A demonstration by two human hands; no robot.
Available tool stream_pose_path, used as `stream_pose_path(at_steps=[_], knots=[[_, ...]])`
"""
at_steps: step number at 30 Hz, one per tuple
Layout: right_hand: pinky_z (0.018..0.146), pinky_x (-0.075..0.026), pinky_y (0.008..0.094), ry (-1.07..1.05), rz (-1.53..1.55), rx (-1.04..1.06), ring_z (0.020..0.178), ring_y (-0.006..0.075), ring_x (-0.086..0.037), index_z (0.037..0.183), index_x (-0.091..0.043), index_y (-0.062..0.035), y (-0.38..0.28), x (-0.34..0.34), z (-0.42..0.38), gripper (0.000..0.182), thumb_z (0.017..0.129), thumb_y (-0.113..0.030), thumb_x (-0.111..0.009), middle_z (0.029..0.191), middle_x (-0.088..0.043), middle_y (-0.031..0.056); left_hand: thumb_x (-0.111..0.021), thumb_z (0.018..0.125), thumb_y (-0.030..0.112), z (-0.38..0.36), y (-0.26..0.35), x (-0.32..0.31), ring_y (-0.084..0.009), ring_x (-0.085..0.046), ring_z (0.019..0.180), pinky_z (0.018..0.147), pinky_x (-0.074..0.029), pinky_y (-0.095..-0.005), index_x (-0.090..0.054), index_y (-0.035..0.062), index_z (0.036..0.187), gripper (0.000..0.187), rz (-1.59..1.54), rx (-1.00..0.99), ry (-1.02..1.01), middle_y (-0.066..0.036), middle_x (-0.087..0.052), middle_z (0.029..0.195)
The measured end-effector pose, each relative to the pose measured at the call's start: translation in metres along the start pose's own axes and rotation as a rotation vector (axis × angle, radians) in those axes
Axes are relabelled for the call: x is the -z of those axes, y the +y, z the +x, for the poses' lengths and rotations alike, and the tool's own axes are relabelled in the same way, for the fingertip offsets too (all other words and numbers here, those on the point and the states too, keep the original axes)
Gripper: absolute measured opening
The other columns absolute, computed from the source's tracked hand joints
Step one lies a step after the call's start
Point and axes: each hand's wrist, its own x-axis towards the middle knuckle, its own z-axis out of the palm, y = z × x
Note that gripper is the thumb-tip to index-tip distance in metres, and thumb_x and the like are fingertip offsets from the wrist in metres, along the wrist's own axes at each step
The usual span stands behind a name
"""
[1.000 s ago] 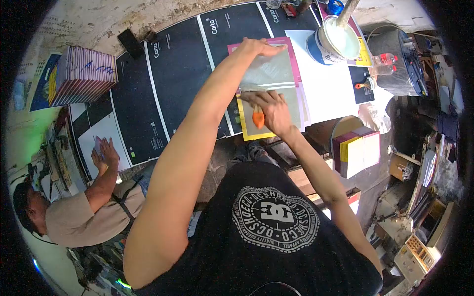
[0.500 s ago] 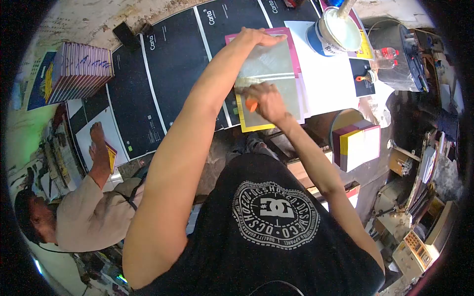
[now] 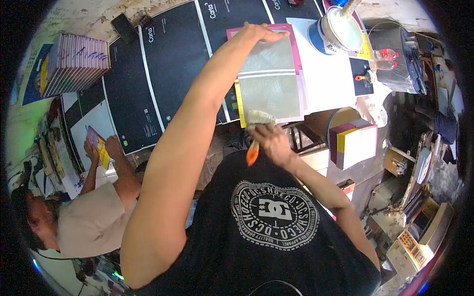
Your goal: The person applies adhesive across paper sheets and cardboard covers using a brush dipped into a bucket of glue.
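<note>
My left hand [image 3: 259, 33] lies flat, fingers stretched, on the far edge of a cover sheet [image 3: 271, 96] with a wet-looking grey face and a pink and yellow border. Two pale lines cross the middle of that sheet. A wide paint brush with an orange handle [image 3: 253, 154] is gripped in my right hand [image 3: 274, 144]. Its pale bristles touch the sheet's near edge, while the handle points back toward my shirt. Motion blurs the bristles and fingers a little.
Beyond the sheet to the right stands a bucket [image 3: 320, 37] of white paste. A smaller brush [image 3: 364, 77] lies near plastic bottles [image 3: 387, 53]. Book stacks [image 3: 79, 64] stand at left and a further stack [image 3: 358, 143] at right. A co-worker [image 3: 94, 212] handles a purple-yellow piece at left.
My right hand has drawn the brush toward me, from the sheet's middle to its near edge. My left hand stays in place. The co-worker's hands have moved on the piece at left.
</note>
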Motion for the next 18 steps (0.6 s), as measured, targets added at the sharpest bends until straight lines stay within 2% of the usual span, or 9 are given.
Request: stream_pose_path(at_steps=[3,5,6,9,11,13,16,17,18], knots=[[0.088,-0.047,0.0375,-0.093,0.145,0.06,0.103,0.0252,-0.057,0.127,-0.06,-0.0122,-0.01,0.013,-0.007,0.049,0.078,-0.013,-0.062,0.113,-0.062,0.0053,-0.019,0.078,0.092,-0.002,-0.006,0.0,-0.0332,-0.009,0.151,0.121,-0.014,-0.0566,-0.013,0.0192,0.158,0.108,0.04,0.021,0.008,-0.012,-0.01,0.164],[0.088,-0.047,0.0372,0.006,0.149,0.005,0.103,0.0248,-0.057,0.128,-0.06,-0.0128,-0.012,0.033,0.006,0.049,0.079,-0.013,-0.061,0.112,-0.062,0.0051,-0.019,0.077,0.092,0.001,-0.005,0.0,-0.0336,-0.011,0.151,0.121,-0.014,-0.0558,-0.014,0.0183,0.158,0.109,-0.022,-0.019,-0.026,-0.012,-0.011,0.164],[0.087,-0.046,0.0376,0.043,0.142,-0.039,0.103,0.0248,-0.057,0.126,-0.061,-0.0122,-0.009,0.036,0.013,0.047,0.079,-0.013,-0.062,0.112,-0.062,0.0051,-0.018,0.077,0.092,0.0,-0.004,-0.001,-0.0316,-0.012,0.151,0.122,-0.008,-0.0547,-0.017,0.0209,0.158,0.108,-0.045,0.02,-0.024,-0.009,-0.012,0.164],[0.087,-0.046,0.0383,-0.062,0.016,0.035,0.104,0.024,-0.057,0.124,-0.062,-0.0116,-0.012,-0.006,0.002,0.046,0.079,-0.015,-0.062,0.113,-0.063,0.0049,-0.018,0.075,0.093,-0.007,-0.003,0.0,-0.0298,-0.012,0.151,0.121,-0.002,-0.0553,-0.018,0.021,0.157,0.11,0.071,0.003,0.026,-0.007,-0.011,0.164],[0.091,-0.044,0.0381,-0.148,0.202,0.047,0.103,0.0214,-0.058,0.121,-0.064,-0.0105,-0.023,-0.001,-0.007,0.043,0.079,-0.017,-0.062,0.109,-0.065,0.0042,-0.015,0.077,0.091,0.006,-0.007,0.0,-0.029,-0.01,0.151,0.12,0.001,-0.0593,-0.025,0.0277,0.155,0.101,0.074,0.047,0.069,-0.005,-0.008,0.165],[0.086,-0.045,0.037,-0.105,0.173,0.056,0.101,0.025,-0.059,0.125,-0.062,-0.0108,-0.022,0.021,0.004,0.048,0.077,-0.012,-0.062,0.115,-0.066,0.0085,-0.015,0.077,0.091,0.001,-0.005,-0.009,-0.0287,-0.01,0.151,0.119,0.002,-0.0603,-0.025,0.0295,0.155,0.101,0.065,0.049,0.053,-0.005,-0.008,0.165],[0.089,-0.044,0.0397,0.233,0.355,-0.133,0.095,0.0315,-0.062,0.122,-0.064,-0.008,0.014,0.027,0.039,0.044,0.079,-0.012,-0.06,0.118,-0.068,0.013,-0.017,0.074,0.094,-0.014,0.001,0.001,-0.0292,-0.012,0.151,0.12,-0.001,-0.0584,-0.02,0.0285,0.157,0.106,0.075,0.001,0.018,-0.007,-0.011,0.164],[0.09,-0.045,0.0404,0.313,0.24,-0.197,0.097,0.0329,-0.063,0.125,-0.063,-0.0078,0.017,0.036,0.054,0.044,0.081,-0.011,-0.059,0.118,-0.068,0.0123,-0.017,0.074,0.094,-0.005,-0.002,-0.002,-0.0293,-0.013,0.151,0.12,-0.002,-0.0582,-0.02,0.0286,0.157,0.105,0.088,0.0,0.033,-0.007,-0.011,0.165],[0.088,-0.045,0.04,0.235,0.233,-0.218,0.101,0.0304,-0.061,0.124,-0.063,-0.0083,0.029,0.017,0.059,0.044,0.081,-0.011,-0.059,0.119,-0.066,0.0111,-0.017,0.075,0.094,0.001,-0.003,-0.006,-0.0294,-0.013,0.151,0.12,-0.002,-0.0581,-0.021,0.0286,0.157,0.105,0.101,0.0,0.047,-0.007,-0.011,0.165]])
